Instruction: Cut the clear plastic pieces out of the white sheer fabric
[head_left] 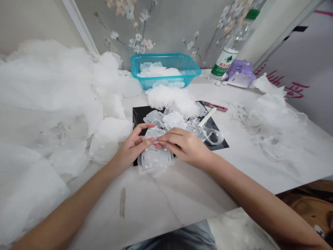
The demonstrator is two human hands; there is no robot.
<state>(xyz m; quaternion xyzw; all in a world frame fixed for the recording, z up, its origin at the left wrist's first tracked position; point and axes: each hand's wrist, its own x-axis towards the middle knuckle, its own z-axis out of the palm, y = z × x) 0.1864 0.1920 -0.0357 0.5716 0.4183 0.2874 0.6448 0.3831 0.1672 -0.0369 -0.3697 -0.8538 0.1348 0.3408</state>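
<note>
Both hands meet over a translucent, rounded sheet piece (154, 159) marked with small white dots. Its near part hangs over the front edge of a black mat (140, 116). My left hand (136, 141) grips the piece at its left side, thumb on top and index finger stretched beyond it. On the right, my right hand (182, 144) pinches the same piece with fingers pressed together near the left thumb. Just beyond the hands lie more translucent pieces (174, 119) in a loose heap. A pale flat stick (207, 117) rests on the heap's right side.
At the back stands a blue basket (166, 57) with white pieces in it. Large piles of white sheets (52, 83) fill the left side. To the right are thin scraps (273, 121), a pink-handled cutter (218, 107), a bottle (225, 59) and a purple packet (240, 71).
</note>
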